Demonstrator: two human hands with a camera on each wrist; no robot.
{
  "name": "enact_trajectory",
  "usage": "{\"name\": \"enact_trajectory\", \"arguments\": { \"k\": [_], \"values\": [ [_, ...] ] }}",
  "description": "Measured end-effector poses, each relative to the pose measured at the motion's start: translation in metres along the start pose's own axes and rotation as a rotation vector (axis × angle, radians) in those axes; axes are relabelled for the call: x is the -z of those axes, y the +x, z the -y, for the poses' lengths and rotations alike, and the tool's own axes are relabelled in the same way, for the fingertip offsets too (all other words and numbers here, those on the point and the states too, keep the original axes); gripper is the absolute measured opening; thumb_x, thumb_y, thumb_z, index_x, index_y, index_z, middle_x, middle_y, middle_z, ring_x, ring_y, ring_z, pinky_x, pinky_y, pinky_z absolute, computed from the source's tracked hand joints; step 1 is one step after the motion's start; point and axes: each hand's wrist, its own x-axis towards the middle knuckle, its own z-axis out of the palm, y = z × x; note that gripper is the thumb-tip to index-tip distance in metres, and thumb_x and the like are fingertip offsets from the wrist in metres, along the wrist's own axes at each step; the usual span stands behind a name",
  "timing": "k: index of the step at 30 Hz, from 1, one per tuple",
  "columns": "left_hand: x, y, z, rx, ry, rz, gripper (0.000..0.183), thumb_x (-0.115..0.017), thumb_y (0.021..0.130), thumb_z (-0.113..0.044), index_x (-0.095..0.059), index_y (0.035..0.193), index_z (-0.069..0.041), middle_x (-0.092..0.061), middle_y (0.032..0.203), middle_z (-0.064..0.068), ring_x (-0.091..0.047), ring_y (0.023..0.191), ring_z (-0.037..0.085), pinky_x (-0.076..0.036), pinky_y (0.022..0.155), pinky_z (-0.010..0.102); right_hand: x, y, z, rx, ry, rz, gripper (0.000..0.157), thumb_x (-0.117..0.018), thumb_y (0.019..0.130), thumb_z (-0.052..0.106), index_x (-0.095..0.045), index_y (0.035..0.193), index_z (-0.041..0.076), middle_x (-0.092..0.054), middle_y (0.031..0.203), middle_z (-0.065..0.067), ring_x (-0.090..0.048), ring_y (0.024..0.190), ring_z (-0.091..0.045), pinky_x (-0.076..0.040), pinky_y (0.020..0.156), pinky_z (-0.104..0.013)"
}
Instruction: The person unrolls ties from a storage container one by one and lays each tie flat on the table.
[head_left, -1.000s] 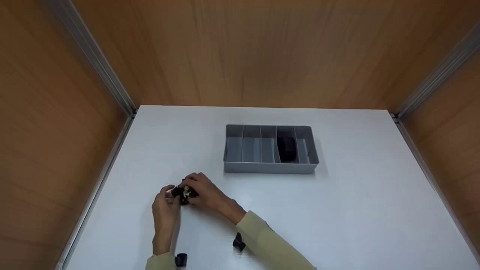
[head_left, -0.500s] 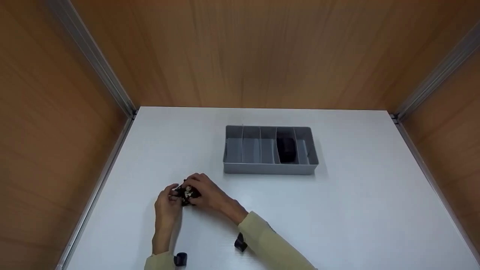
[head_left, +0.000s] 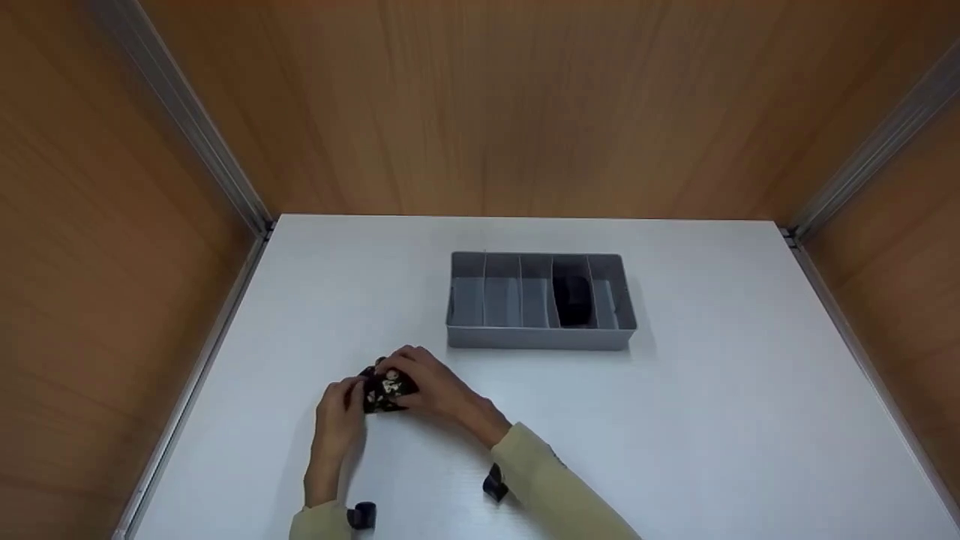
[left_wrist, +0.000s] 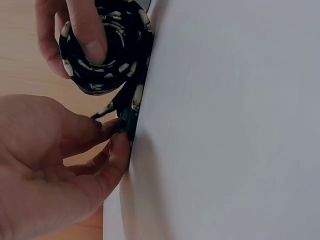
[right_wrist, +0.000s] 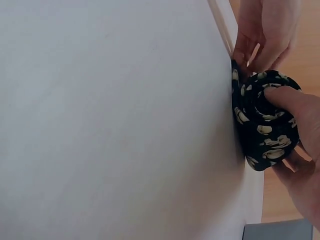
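The left hand [left_wrist: 60, 155] pinches the loose tail of a black cloth roll with pale floral print [right_wrist: 270, 142]; the right hand [head_left: 435, 386] clasps its coil, on the white table [head_left: 712, 420]. Only the wrist views show the spiral; the pinched tip is hidden. Beyond, a grey rectangular divided tray [head_left: 536, 338] holds an indistinct black bundle [head_left: 574, 301].

- One left hand [head_left: 336, 420] and one right hand [head_left: 433, 386], two hands in all.
- One rolled strip of dark patterned fabric [right_wrist: 265, 134].
- Two pale khaki sleeves [head_left: 562, 480].
- Two small black devices [head_left: 364, 516], one by each sleeve.
- One grey tray [head_left: 537, 339] with five compartments [head_left: 502, 300].
- One dark object [head_left: 574, 300], kind unclear, inside it.
- One white tabletop [head_left: 712, 420].
- Three wood-grain panels [head_left: 480, 112].
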Motion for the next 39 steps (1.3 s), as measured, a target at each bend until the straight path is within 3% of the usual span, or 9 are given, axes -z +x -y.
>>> {"name": "enact_trajectory", "arguments": {
  "k": [6,14,19,22,27,34,39],
  "values": [
    [0.001,0.004,0.002,0.034,-0.016,0.012,0.032,-0.051,0.109,-0.015,-0.066,0.123,0.009,-0.061,0.105,0.018,-0.058,0.095,0.027,-0.047,0.082,0.038,0.002,0.000,-0.004,-0.009,-0.004,0.001,0.045,-0.081,0.091,0.012,-0.062,0.132,0.012,-0.058,0.132,-0.005,-0.052,0.126,-0.019,-0.040,0.110,-0.026],
    [0.004,0.007,-0.003,0.090,-0.025,0.044,0.044,-0.041,0.113,-0.024,-0.062,0.129,0.011,-0.060,0.116,0.025,-0.058,0.113,0.039,-0.046,0.097,0.053,0.005,-0.006,-0.009,0.001,-0.017,-0.009,0.049,-0.081,0.090,0.012,-0.060,0.134,0.014,-0.058,0.131,-0.005,-0.053,0.126,-0.019,-0.040,0.109,-0.026],
    [0.002,0.009,-0.003,0.111,-0.025,0.042,0.045,-0.047,0.111,-0.031,-0.065,0.126,0.008,-0.060,0.108,0.019,-0.058,0.102,0.031,-0.047,0.088,0.043,0.007,-0.010,-0.011,0.008,-0.028,-0.024,0.050,-0.081,0.090,0.013,-0.060,0.135,0.014,-0.058,0.131,-0.006,-0.054,0.125,-0.019,-0.040,0.109,-0.026],
    [0.001,0.009,-0.003,0.110,-0.021,0.028,0.042,-0.051,0.110,-0.030,-0.067,0.123,0.007,-0.059,0.103,0.015,-0.056,0.095,0.027,-0.045,0.082,0.038,0.008,-0.011,-0.011,0.010,-0.039,-0.025,0.050,-0.081,0.090,0.013,-0.060,0.136,0.015,-0.058,0.131,-0.005,-0.054,0.125,-0.019,-0.041,0.109,-0.026],
    [0.001,0.007,-0.004,0.096,-0.017,0.018,0.045,-0.045,0.111,-0.030,-0.066,0.123,0.008,-0.061,0.107,0.019,-0.058,0.100,0.030,-0.046,0.084,0.042,0.008,-0.012,-0.012,0.016,-0.039,-0.032,0.053,-0.082,0.089,0.012,-0.059,0.136,0.015,-0.058,0.125,-0.005,-0.056,0.119,-0.017,-0.043,0.106,-0.025],
    [-0.002,0.008,-0.004,0.093,-0.029,0.016,0.032,-0.064,0.103,-0.020,-0.066,0.119,0.007,-0.058,0.104,0.016,-0.056,0.093,0.024,-0.046,0.080,0.034,0.010,-0.014,-0.014,0.032,-0.060,-0.038,0.053,-0.082,0.089,0.011,-0.058,0.136,0.014,-0.059,0.122,-0.007,-0.058,0.115,-0.018,-0.045,0.103,-0.025],
    [-0.004,0.009,-0.004,0.093,-0.029,0.015,0.030,-0.067,0.100,-0.013,-0.064,0.121,0.009,-0.057,0.103,0.017,-0.056,0.092,0.025,-0.047,0.079,0.034,0.013,-0.017,-0.017,0.019,-0.064,-0.032,0.056,-0.082,0.089,0.011,-0.056,0.138,0.015,-0.059,0.120,-0.006,-0.058,0.112,-0.018,-0.046,0.100,-0.025]
  ]
}}
